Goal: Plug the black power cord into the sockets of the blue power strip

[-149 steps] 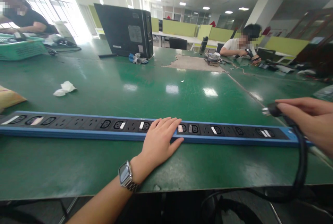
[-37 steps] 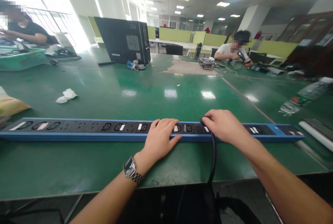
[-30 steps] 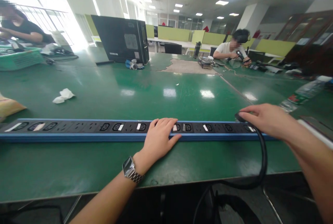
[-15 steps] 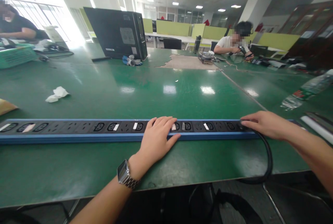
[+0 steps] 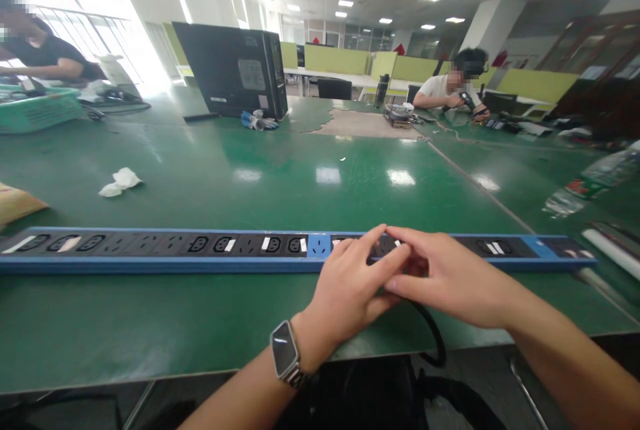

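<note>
A long blue-edged power strip (image 5: 280, 265) with black sockets and blue socket sections lies across the table in front of me. My right hand (image 5: 445, 270) is closed around the end of a black power cord (image 5: 434, 333), above the strip's right half. The cord loops down past the table edge. My left hand (image 5: 350, 277), with a watch (image 5: 285, 349) on its wrist, meets the right fingertips there, its thumb and fingers closing on the same end. The plug itself is hidden between both hands.
Crumpled tissue (image 5: 121, 181) lies beyond the strip at left, with a black computer tower (image 5: 235, 73) and gloves (image 5: 259, 121) farther back. A plastic bottle (image 5: 593, 180) lies at right. Two people sit across the table, one near a green basket (image 5: 43, 113).
My right hand has moved left with the cord from the strip's right part toward the middle. The left hand has shifted right off its resting place, uncovering a blue socket, to meet it.
</note>
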`<state>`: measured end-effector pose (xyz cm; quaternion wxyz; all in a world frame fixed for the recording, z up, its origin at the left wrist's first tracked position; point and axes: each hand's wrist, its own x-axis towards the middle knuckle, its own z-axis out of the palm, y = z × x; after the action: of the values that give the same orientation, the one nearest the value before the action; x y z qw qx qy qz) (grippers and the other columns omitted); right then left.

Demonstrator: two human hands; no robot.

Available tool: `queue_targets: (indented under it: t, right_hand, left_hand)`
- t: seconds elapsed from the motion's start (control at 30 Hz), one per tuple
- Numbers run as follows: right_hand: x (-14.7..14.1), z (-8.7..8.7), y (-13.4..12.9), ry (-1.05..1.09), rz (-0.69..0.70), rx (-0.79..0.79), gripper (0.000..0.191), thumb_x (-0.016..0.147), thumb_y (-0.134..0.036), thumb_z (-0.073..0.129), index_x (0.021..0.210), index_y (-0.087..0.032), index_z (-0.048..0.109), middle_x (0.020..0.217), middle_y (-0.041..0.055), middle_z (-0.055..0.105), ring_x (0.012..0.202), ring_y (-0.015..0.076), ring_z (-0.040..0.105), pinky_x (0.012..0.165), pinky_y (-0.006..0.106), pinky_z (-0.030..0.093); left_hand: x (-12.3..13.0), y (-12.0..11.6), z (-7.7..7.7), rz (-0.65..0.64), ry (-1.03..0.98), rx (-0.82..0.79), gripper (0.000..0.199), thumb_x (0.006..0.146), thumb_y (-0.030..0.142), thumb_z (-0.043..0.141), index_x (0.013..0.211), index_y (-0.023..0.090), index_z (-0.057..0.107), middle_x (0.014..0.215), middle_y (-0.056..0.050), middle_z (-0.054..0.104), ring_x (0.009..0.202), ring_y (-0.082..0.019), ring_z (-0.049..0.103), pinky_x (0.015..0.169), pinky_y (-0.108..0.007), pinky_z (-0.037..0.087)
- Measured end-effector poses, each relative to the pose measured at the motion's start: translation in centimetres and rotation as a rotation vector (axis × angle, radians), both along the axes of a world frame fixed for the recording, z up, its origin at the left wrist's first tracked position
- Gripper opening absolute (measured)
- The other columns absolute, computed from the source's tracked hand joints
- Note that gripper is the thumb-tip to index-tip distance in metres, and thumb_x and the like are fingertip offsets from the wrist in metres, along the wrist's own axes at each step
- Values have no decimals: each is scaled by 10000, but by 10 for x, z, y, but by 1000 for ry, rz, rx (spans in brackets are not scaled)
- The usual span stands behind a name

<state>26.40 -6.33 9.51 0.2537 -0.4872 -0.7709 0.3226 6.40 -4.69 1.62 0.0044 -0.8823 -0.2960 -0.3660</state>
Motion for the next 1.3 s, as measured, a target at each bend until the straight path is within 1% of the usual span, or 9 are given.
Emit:
queue_targets:
  t: [0.03,0.1,0.2,0.33,0.5,0.8,0.97,1.13,1.3]
  right_hand:
    - [-6,-8,-1,138,-3,19,458,857,-499,591,1246,-261,633,993,42,753,841,212,709,704,352,574]
    - [-1,-31,3,271,-217,168,440,902,-512,517,1234,-246,630,1127,73,722,1004,231,689,853,408,561]
    - [24,-78,15,24,-582,434,409,853,-497,589,1121,-201,680,1136,108,715,1067,277,664,952,473,507]
    - [38,-128,23,-272,-561,688,330,878,-425,553,1037,-173,694,1160,116,709,1142,286,631,1015,480,453]
    - [33,-138,23,-357,-586,811,255,893,-357,532,1004,-188,687,1132,87,723,1122,256,645,987,427,462]
    - [34,-137,22,-373,-575,817,248,901,-348,519,1005,-194,682,1132,86,723,1123,255,646,970,411,456]
    - [34,-138,22,-371,-584,830,248,902,-353,516,1003,-197,680,1133,85,723,1125,257,645,970,413,453]
    - [32,-137,23,-368,-587,825,249,903,-345,513,1003,-190,681,1133,86,723,1122,255,646,964,405,454]
    - [30,-135,22,-365,-596,820,249,907,-342,507,1005,-192,679,1129,86,724,1119,253,647,967,406,452]
  left_hand:
    - [-6,2,1,36,-29,25,498,909,420,603,1366,251,504,1395,-146,524,1215,-277,547,955,-430,482]
    - [-32,11,1,183,-129,70,398,926,360,593,1308,252,564,1291,-121,588,1152,-259,578,940,-420,495]
    - [-92,26,-4,432,-319,164,327,930,245,583,1256,237,608,1119,-85,637,1013,-216,630,878,-373,530]
    - [-158,30,-9,521,-330,198,354,919,226,591,1272,246,592,1248,-74,627,1123,-238,620,989,-423,501]
    - [-187,12,-11,375,-108,48,352,914,255,591,1265,277,596,1343,-63,610,1147,-242,637,1005,-426,514]
    - [-191,8,-11,276,54,-77,406,937,294,545,1342,310,558,1418,-46,560,1219,-246,606,1050,-413,497]
    - [-188,4,-11,279,21,-9,399,929,259,572,1323,313,574,1380,-34,594,1161,-235,647,1015,-390,535]
    - [-149,3,6,469,-288,294,457,885,161,638,1311,318,579,1315,-23,645,1093,-234,682,952,-409,577]
    - [-98,18,9,181,-80,230,359,915,164,597,1268,230,598,1298,-89,653,1085,-218,683,898,-359,590]
